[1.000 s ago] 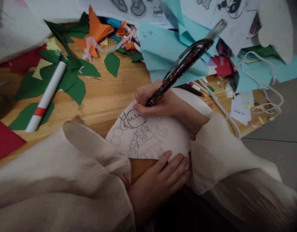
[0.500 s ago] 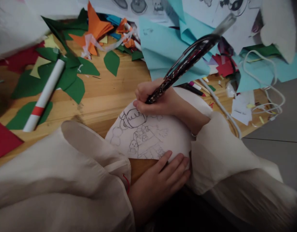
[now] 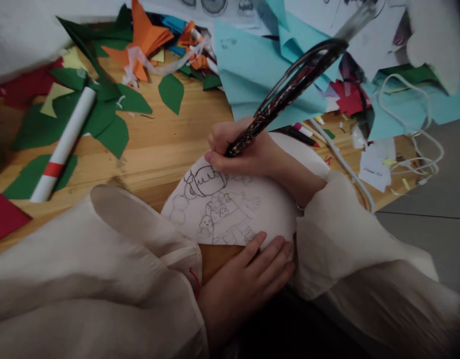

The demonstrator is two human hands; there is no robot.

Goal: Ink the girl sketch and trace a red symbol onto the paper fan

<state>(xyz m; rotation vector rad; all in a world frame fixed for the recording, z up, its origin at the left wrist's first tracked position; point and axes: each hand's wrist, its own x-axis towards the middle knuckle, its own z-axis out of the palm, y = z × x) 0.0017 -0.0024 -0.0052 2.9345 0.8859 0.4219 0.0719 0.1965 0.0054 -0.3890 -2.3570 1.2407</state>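
Note:
A white paper (image 3: 274,209) with a rounded edge lies on the wooden table and bears a line drawing of a figure. The figure's head has dark outlines; its body is in faint grey lines. My right hand (image 3: 244,149) is closed round a dark patterned pen (image 3: 267,112) with a clear end. The pen's tip is hidden behind my fingers, near the drawn head. My left hand (image 3: 248,279) lies flat with fingers spread, its fingertips on the paper's lower edge.
Green leaf cut-outs (image 3: 113,134) and a white tube with a red band (image 3: 65,144) lie at the left. Behind are an orange paper shape (image 3: 145,40) and light blue paper (image 3: 248,75). A white cord (image 3: 431,144) loops at the right.
The view has shifted slightly, so the table items appear a little higher and further left. My right hand and the pen have moved up slightly; my left hand stays on the paper.

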